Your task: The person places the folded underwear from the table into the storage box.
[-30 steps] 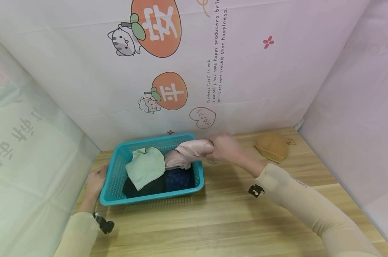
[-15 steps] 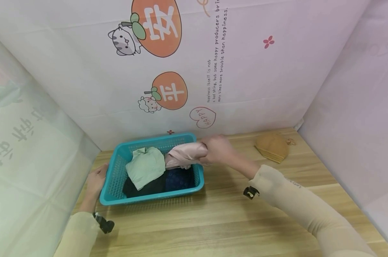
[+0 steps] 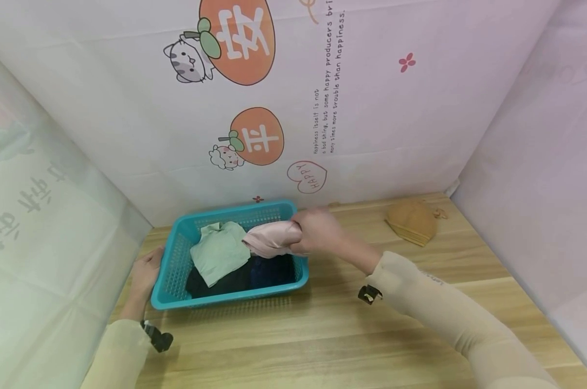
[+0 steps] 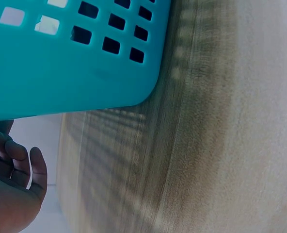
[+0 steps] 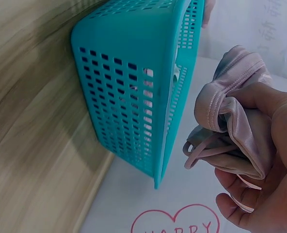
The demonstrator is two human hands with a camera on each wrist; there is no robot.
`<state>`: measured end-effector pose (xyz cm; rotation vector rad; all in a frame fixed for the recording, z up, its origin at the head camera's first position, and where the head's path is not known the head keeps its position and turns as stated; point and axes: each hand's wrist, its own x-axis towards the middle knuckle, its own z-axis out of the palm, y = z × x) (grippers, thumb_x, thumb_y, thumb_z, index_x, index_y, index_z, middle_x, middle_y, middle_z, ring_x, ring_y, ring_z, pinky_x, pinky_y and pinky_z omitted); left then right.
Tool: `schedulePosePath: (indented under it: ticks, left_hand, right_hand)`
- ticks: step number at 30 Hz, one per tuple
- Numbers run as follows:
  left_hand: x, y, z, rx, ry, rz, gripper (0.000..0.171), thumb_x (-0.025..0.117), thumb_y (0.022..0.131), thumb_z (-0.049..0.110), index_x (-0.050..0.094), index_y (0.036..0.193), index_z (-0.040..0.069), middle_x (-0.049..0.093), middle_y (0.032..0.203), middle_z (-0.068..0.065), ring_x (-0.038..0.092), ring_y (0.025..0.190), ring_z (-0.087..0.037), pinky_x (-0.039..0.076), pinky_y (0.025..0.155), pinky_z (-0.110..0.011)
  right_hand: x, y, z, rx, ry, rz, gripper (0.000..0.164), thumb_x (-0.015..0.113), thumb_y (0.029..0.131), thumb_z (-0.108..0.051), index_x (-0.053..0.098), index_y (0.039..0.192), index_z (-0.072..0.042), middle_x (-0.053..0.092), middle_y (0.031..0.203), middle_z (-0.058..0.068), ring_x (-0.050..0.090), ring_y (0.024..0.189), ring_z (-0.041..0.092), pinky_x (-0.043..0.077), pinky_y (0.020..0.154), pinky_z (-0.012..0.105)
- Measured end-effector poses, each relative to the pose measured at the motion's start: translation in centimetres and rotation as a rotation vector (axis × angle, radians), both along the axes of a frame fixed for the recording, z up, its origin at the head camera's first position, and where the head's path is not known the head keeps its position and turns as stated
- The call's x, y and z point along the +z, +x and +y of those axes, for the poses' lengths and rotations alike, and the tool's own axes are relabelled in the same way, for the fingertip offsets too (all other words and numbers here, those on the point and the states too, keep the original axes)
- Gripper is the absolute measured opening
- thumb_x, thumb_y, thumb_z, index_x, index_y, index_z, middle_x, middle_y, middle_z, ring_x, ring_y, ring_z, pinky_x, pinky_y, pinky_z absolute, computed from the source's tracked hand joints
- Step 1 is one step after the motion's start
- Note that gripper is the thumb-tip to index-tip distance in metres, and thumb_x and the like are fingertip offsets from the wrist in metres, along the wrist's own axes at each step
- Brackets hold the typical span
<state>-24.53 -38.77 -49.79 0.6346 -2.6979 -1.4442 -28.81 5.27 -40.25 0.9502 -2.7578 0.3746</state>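
A turquoise plastic basket (image 3: 222, 302) with perforated walls stands on the table. My left hand (image 3: 145, 270) holds its left rim; in the left wrist view, the curled fingers (image 4: 20, 158) of that hand sit just beneath the rim. My right hand (image 3: 318, 232) pinches a folded pink bra (image 3: 271, 239) over the right end of the basket. A thin strap hangs from the bra (image 5: 240, 116) in the right wrist view. Inside the basket lie a folded pale green garment (image 3: 220, 254), a black one (image 3: 225, 281) and a dark blue one (image 3: 274, 271).
A folded tan bra (image 3: 412, 220) lies on the wooden table (image 3: 293, 346) at the back right, its straps beside it. Printed white cloth (image 3: 371, 108) walls in the table at the back and both sides.
My right hand has moved left with the pink bra, from beyond the basket's right rim to over its right end. My left hand has stayed at the left rim.
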Motion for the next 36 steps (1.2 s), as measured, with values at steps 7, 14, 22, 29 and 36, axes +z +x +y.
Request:
schedulePosePath:
  ticks: [7, 14, 22, 29, 36]
  left_hand:
    - [0.1, -0.1, 0.1, 0.012, -0.009, 0.008, 0.082, 0.027, 0.100, 0.067, 0.040, 0.152, 0.005, 0.038, 0.156, -0.026, 0.040, 0.141, -0.048, 0.042, 0.110, -0.059]
    - [0.1, -0.1, 0.0, 0.011, -0.005, 0.003, 0.082, 0.026, 0.100, 0.068, 0.039, 0.152, 0.006, 0.035, 0.158, -0.025, 0.036, 0.144, -0.048, 0.038, 0.113, -0.060]
    - [0.1, 0.0, 0.0, 0.003, 0.013, 0.004, 0.082, 0.026, 0.100, 0.068, 0.038, 0.153, 0.007, 0.035, 0.159, -0.024, 0.036, 0.144, -0.047, 0.039, 0.113, -0.059]
    - [0.1, 0.0, 0.0, -0.003, 0.023, 0.007, 0.082, 0.026, 0.099, 0.068, 0.039, 0.152, 0.007, 0.034, 0.159, -0.023, 0.036, 0.145, -0.047, 0.039, 0.113, -0.058]
    - [0.2, 0.0, 0.1, 0.008, 0.009, -0.006, 0.082, 0.026, 0.100, 0.068, 0.037, 0.153, 0.007, 0.032, 0.160, -0.023, 0.032, 0.146, -0.048, 0.035, 0.116, -0.060]
  right_hand:
    - [-0.1, 0.5, -1.2, 0.020, -0.007, -0.010, 0.030, 0.082, 0.068, -0.039, 0.062, 0.076, -0.019, 0.060, 0.069, -0.006, 0.052, 0.066, 0.014, 0.044, 0.059, 0.031]
    - [-0.6, 0.8, -2.1, 0.031, 0.006, -0.041, 0.032, 0.082, 0.072, -0.042, 0.065, 0.084, -0.019, 0.061, 0.074, -0.006, 0.052, 0.069, 0.012, 0.044, 0.060, 0.029]
    - [-1.2, 1.2, -3.1, 0.048, 0.005, -0.037, 0.041, 0.082, 0.071, -0.050, 0.071, 0.100, -0.022, 0.063, 0.075, -0.009, 0.054, 0.071, 0.013, 0.048, 0.069, 0.031]
    - [-2.0, 1.7, -3.7, 0.038, 0.042, -0.007, 0.039, 0.083, 0.071, -0.050, 0.068, 0.091, -0.019, 0.069, 0.086, -0.006, 0.060, 0.086, 0.016, 0.051, 0.087, 0.043]
    - [-3.3, 1.6, -4.3, 0.044, 0.093, -0.001, 0.044, 0.081, 0.073, -0.053, 0.072, 0.099, -0.019, 0.075, 0.101, -0.002, 0.063, 0.121, 0.033, 0.050, 0.102, 0.053]
